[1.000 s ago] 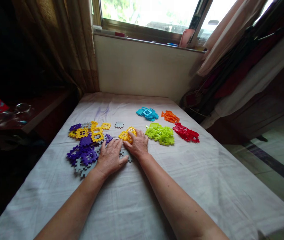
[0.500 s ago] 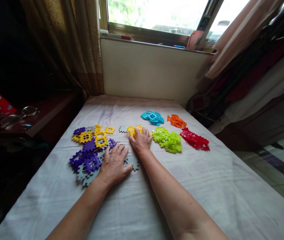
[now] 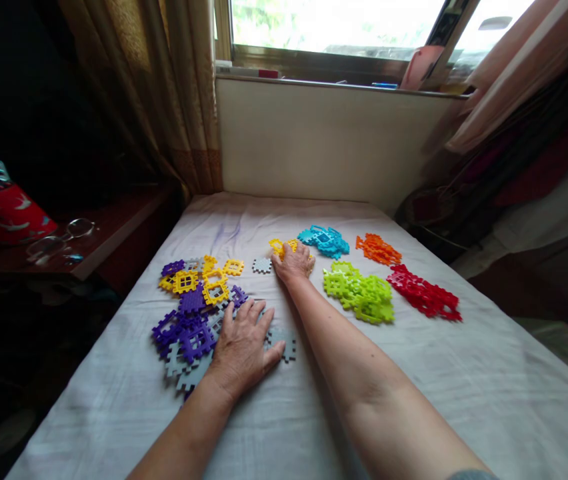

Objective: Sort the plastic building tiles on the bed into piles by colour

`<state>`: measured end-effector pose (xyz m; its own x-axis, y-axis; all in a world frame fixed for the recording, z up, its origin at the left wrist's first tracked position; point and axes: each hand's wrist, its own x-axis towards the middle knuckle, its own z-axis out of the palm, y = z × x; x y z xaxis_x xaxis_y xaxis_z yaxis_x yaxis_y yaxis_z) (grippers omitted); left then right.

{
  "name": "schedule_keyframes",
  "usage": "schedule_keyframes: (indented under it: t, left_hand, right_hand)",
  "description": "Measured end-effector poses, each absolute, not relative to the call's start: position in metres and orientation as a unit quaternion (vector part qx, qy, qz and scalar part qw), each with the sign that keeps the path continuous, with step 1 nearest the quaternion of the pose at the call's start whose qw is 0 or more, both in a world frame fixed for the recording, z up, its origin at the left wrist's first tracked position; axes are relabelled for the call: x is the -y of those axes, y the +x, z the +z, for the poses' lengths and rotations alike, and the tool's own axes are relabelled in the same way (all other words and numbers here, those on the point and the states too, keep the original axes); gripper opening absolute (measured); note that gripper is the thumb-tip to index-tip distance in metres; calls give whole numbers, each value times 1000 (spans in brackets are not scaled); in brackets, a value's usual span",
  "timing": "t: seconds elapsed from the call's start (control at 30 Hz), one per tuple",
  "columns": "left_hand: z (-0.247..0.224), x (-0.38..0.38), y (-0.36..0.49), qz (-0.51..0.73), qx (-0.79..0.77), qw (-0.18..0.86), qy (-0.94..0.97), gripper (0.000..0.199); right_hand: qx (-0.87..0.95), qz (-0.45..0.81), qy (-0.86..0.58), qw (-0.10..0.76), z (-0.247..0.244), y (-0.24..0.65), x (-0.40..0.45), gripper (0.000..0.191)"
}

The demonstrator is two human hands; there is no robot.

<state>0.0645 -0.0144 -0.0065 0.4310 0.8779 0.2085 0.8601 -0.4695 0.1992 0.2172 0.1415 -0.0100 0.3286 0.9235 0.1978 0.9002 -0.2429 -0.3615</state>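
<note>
Interlocking plastic building tiles with notched edges lie in coloured groups on the cloth-covered surface. My right hand reaches forward and rests on several yellow tiles, its fingers spread over them and partly hiding them. Just left of it lies a single grey tile. My left hand lies flat with fingers apart, over the right side of a mixed pile of purple tiles, yellow tiles and grey tiles. Another grey tile shows beside its thumb.
Blue tiles, orange tiles, lime green tiles and red tiles sit in separate heaps to the right. On the left, a dark table holds glasses and a red container. A wall bounds the far edge.
My right hand has slid the yellow tiles farther away, closer to the blue heap and apart from the single grey tile. My left hand stays by the mixed pile. The view has shifted slightly.
</note>
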Motion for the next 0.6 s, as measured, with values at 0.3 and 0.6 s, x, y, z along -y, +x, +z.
schedule_keyframes:
  t: [0.3, 0.6]
  left_hand:
    - [-7, 15, 65, 143, -516, 40, 844, 54]
    - [-10, 15, 65, 152, -523, 23, 839, 57]
  right_hand:
    - [606, 2, -765, 218, -10, 221, -153, 53]
    - [789, -1, -585, 187, -11, 221, -114, 40]
